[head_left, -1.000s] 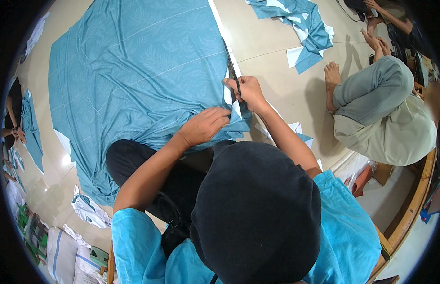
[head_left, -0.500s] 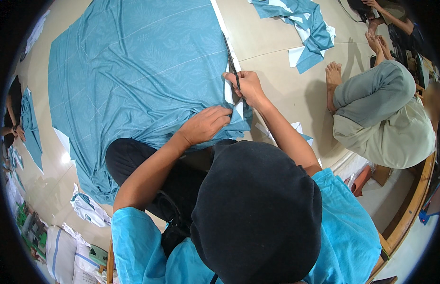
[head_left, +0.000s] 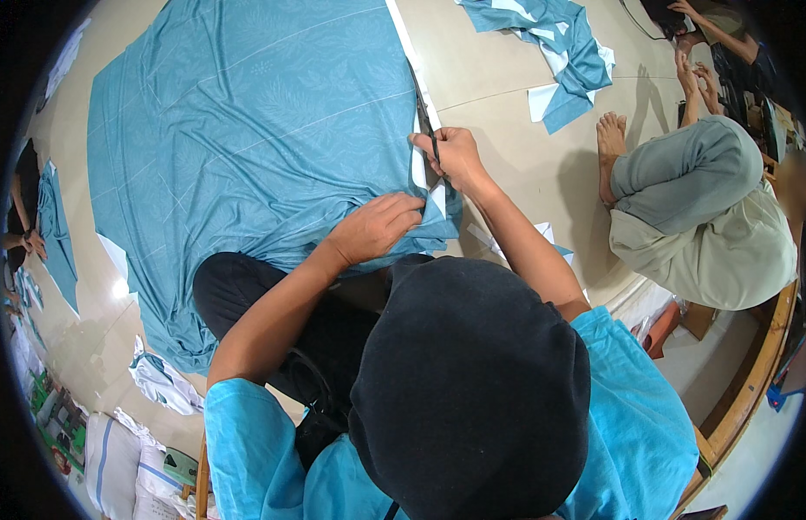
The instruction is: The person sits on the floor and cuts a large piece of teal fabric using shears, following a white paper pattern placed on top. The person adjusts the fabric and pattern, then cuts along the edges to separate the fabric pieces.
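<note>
A large teal fabric (head_left: 247, 104) with a faint leaf print and white lines spreads over the floor to my lap, bunched near me. My right hand (head_left: 450, 156) grips black scissors (head_left: 423, 108), whose blades lie along the white strip (head_left: 401, 30) at the fabric's right edge. My left hand (head_left: 378, 224) rests below and left of them, fingers curled on the bunched fabric, pinching it near that edge; the fingertips are partly hidden.
Teal offcuts (head_left: 567, 65) lie at top right, scraps (head_left: 533, 238) beside my right forearm. A seated person's legs (head_left: 680, 178) are at right. Other people's hands (head_left: 34, 243) show at both edges. White sacks (head_left: 108, 459) sit lower left; a wooden rail (head_left: 732, 416) curves at lower right.
My right hand and the scissors have moved slightly up along the fabric's edge. My left hand stays about where it was. The person on the right has shifted their hands.
</note>
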{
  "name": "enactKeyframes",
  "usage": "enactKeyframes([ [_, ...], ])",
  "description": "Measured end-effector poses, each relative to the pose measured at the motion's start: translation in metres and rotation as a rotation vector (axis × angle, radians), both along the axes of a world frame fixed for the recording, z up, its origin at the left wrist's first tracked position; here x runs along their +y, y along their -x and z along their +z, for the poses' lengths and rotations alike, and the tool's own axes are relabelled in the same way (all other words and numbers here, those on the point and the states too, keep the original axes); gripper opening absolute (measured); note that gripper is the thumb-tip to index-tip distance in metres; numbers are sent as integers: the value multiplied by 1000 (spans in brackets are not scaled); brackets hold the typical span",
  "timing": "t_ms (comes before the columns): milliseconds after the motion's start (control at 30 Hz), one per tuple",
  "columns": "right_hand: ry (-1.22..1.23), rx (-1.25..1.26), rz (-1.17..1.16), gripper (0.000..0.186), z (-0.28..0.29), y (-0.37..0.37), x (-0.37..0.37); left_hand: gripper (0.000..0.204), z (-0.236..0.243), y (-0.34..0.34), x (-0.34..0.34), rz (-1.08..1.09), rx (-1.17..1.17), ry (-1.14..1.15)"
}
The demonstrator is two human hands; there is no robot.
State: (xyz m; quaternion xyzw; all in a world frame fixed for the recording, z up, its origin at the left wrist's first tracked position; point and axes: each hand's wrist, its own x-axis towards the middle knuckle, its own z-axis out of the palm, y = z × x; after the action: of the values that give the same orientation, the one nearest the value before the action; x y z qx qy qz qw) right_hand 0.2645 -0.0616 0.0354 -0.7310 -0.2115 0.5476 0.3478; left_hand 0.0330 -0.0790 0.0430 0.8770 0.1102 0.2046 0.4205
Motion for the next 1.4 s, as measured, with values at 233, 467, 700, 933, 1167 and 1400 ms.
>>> enactKeyframes([
  [233, 2, 28, -3, 37, 4, 1, 2, 21, -1, 0, 0, -1, -2, 1],
  [467, -18, 5, 13, 40, 2, 1, 14, 18, 3, 0, 0, 16, 10, -43],
  [700, -16, 7, -11, 39, -2, 2, 19, 18, 2, 1, -1, 13, 15, -30],
  [933, -22, 26, -12, 36, -2, 2, 19, 19, 3, 1, -2, 19, 15, -44],
  [1167, -24, 32, -10, 34, 2, 3, 19, 19, 3, 1, -1, 11, 17, -27],
  [1400, -11, 18, 0, 37, 3, 2, 32, 19, 2, 1, -1, 9, 18, -30],
])
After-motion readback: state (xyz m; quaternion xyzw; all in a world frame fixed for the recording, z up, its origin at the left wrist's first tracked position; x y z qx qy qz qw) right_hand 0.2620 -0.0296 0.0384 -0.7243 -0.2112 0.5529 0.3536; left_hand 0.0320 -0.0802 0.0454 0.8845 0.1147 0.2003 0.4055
